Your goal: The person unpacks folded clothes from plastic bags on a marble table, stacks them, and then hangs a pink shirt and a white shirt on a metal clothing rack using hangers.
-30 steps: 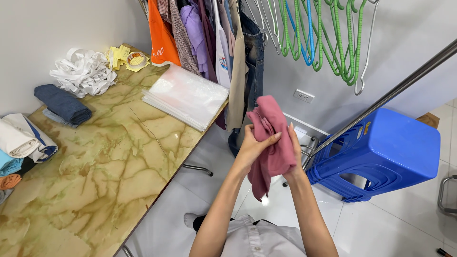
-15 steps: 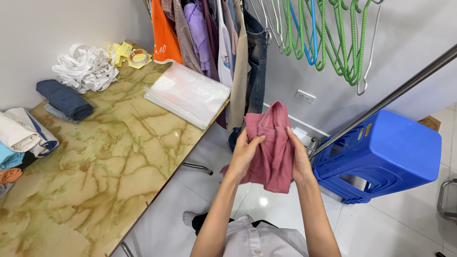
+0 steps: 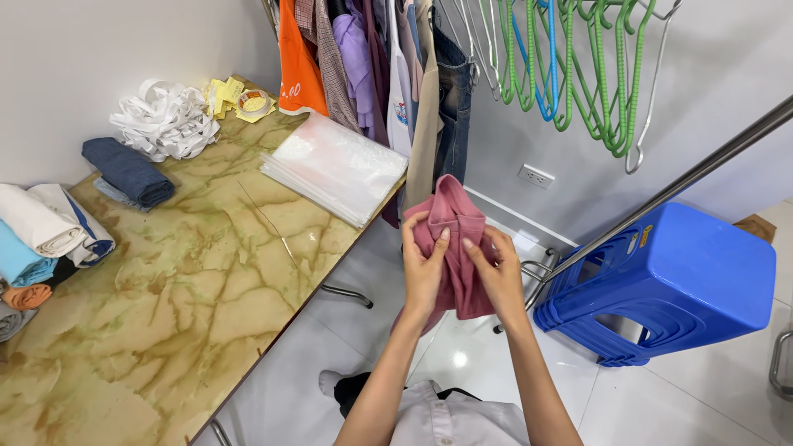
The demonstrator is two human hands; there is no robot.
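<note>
Both hands, left hand [image 3: 424, 268] and right hand [image 3: 498, 272], each grip pinching the pink garment [image 3: 456, 239] mid-air beside the counter [image 3: 165, 297]; recommend keeping edges aligned, folds tight

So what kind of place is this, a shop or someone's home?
Probably a small laundry or clothes-packing workroom. Garments hang on a rack beside empty hangers, and folded clothes and clear plastic bags lie on the marble-patterned table.
</note>
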